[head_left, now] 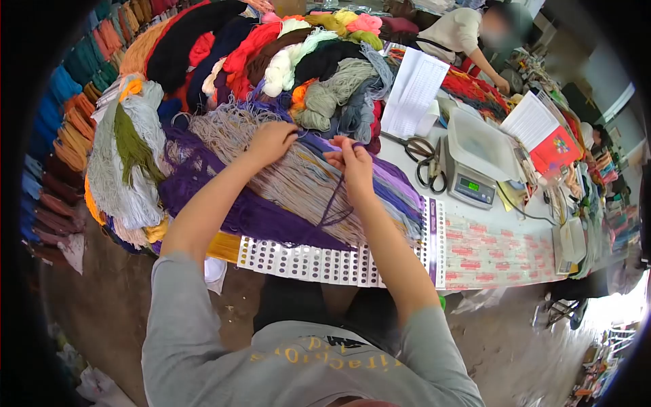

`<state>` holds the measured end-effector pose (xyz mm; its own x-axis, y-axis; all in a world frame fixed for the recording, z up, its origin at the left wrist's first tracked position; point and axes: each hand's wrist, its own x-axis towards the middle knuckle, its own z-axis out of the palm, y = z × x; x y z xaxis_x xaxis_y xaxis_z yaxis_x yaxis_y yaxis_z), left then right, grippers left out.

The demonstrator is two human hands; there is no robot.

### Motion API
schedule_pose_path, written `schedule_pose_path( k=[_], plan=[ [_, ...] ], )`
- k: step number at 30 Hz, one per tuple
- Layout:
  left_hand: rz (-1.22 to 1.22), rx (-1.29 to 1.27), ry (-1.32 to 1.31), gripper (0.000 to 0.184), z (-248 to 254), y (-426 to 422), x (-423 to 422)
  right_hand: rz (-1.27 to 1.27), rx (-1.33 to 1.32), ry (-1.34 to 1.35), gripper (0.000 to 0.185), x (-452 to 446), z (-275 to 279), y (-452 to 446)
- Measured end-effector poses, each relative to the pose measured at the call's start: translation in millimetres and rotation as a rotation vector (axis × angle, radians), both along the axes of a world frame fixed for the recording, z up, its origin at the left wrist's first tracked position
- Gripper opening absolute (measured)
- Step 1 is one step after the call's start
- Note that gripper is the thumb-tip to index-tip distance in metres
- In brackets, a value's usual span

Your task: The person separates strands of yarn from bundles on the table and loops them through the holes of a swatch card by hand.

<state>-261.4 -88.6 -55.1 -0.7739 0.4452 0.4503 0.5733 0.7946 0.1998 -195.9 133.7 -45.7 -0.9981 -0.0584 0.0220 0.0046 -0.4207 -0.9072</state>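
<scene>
Over a spread of grey-beige yarn skeins (271, 169), my left hand (271, 141) is closed, fingertips pinched on purple yarn at the top of the pile. A short distance to its right, my right hand (354, 166) is closed, with its thumb and fingers pinching a purple yarn strand (333, 199). That strand hangs down in a loose loop across the skeins. Dark purple yarn (203, 197) lies along the near left side of the pile, while lilac and blue skeins (397, 193) lie to the right. The fingertips are partly hidden.
A perforated card (298, 261) lies along the front table edge. Scissors (426, 163) and a digital scale (472, 186) bearing a clear plastic tray (481, 146) are at right. Many coloured skeins (271, 54) are heaped behind. Another person (458, 34) bends over yarn at back right.
</scene>
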Motion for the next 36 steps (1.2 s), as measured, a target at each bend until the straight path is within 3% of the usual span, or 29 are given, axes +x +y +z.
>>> schedule_pose_path(
  k=[2, 5, 8, 9, 11, 12, 17, 19, 20, 22, 23, 25, 26, 27, 31, 32, 34, 36],
  plan=[
    [0.013, -0.19, 0.104, 0.018, -4.3, -0.3, 17.9, -0.04, 0.047, -0.015, 0.031, -14.6, -12.2, -9.5],
    [-0.099, -0.263, 0.192, 0.017, 12.5, -5.0, 37.5, 0.007, 0.548, 0.062, 0.03, -26.6, -27.3, -21.9],
    [-0.209, -0.227, 0.341, 0.019, 22.2, -9.5, 27.9, -0.058, 1.05, 0.393, 0.031, -29.1, -52.4, -28.5],
    [-0.206, -0.222, 0.34, 0.019, 17.3, -11.6, 19.6, -0.055, 1.055, 0.393, 0.031, -27.9, -51.7, -29.2],
    [-0.138, -0.127, 0.024, 0.021, 4.4, -14.7, 3.2, 0.038, 1.214, 0.34, 0.03, -27.6, -44.8, -28.6],
    [0.009, -0.189, -0.059, 0.022, 8.3, -9.1, 1.7, 0.03, 1.216, 0.345, 0.031, -30.3, -46.6, -28.0],
    [-0.038, -0.523, -0.037, 0.02, 17.6, 3.1, 13.0, 0.006, 1.087, 0.142, 0.031, -33.3, -30.5, -27.5],
    [-0.213, -0.36, 0.408, 0.02, 18.9, 2.4, 15.4, -0.177, 0.862, 0.551, 0.029, -32.0, -26.3, -34.8],
    [-0.215, -0.363, 0.407, 0.02, 17.3, 0.3, 15.3, -0.182, 0.931, 0.701, 0.029, -41.0, -43.1, -37.6],
    [0.029, -0.392, -0.082, 0.023, 13.8, -9.4, 14.0, 0.09, 1.26, 0.372, 0.03, -29.7, -33.5, -35.1],
    [0.024, -0.459, -0.115, 0.026, 17.7, -17.6, 6.2, 0.087, 1.267, 0.379, 0.03, -32.1, -37.8, -33.7],
    [0.22, -0.277, -0.14, 0.026, 34.8, -29.6, 5.0, 0.127, 1.303, 0.331, 0.031, -33.5, -35.8, -32.9],
    [0.341, -0.368, -0.259, 0.027, 25.5, -39.7, -3.0, 0.166, 1.337, 0.281, 0.032, -33.6, -34.8, -33.5],
    [0.268, -0.418, -0.163, 0.027, 23.4, -38.5, 1.4, 0.167, 1.333, 0.284, 0.032, -33.5, -35.7, -34.1],
    [-0.092, -0.413, 0.293, 0.023, 14.0, -38.8, 5.4, 0.023, 1.148, 0.359, 0.031, -37.1, -38.4, -30.6],
    [0.024, -0.502, 0.024, 0.026, 5.1, -43.5, 2.2, -0.049, 1.104, 0.381, 0.03, -41.5, -41.2, -29.8],
    [0.121, -0.412, -0.082, 0.025, 5.6, -42.6, -0.6, -0.009, 1.107, 0.277, 0.029, -35.4, -2.0, -33.4],
    [0.21, -0.324, -0.187, 0.024, 2.8, -41.9, -2.4, -0.025, 0.725, 0.312, 0.028, -44.1, 2.4, -44.1]
  ],
)
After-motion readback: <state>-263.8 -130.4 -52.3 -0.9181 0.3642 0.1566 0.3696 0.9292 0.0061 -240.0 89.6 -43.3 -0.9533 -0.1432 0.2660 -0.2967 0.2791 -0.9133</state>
